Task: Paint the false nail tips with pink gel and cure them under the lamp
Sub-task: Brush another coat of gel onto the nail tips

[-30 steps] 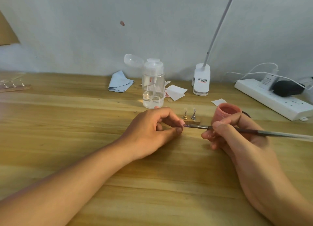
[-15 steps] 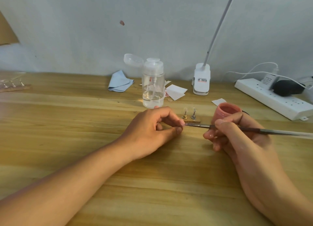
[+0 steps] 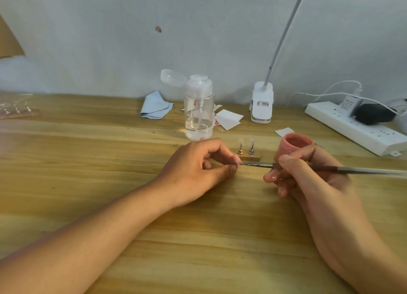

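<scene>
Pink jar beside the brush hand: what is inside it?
The pink jar stands open, and its inside looks dull pink, like the gel. How full it is cannot be told. The right hand, holding the brush, covers its lower front.

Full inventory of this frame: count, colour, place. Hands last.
table: 1, light wood, under everything
pump bottle: 1, clear, lid open, centre back
cloth: 1, pale blue, left of bottle
paper squares: several, white, right of bottle
clip lamp: 1, white, by wall
power strip: 1, white, back right, plugs in it
gel jar: 1, pink, open, behind right hand
nail stand: 1, wood, two clear tips, beyond the hands
second stand: 1, far left, blurred
brush: 1, dark, tip at left fingers
false nail tip: 1, pinkish, at brush tip
left hand: pinches tip
right hand: grips brush
</scene>
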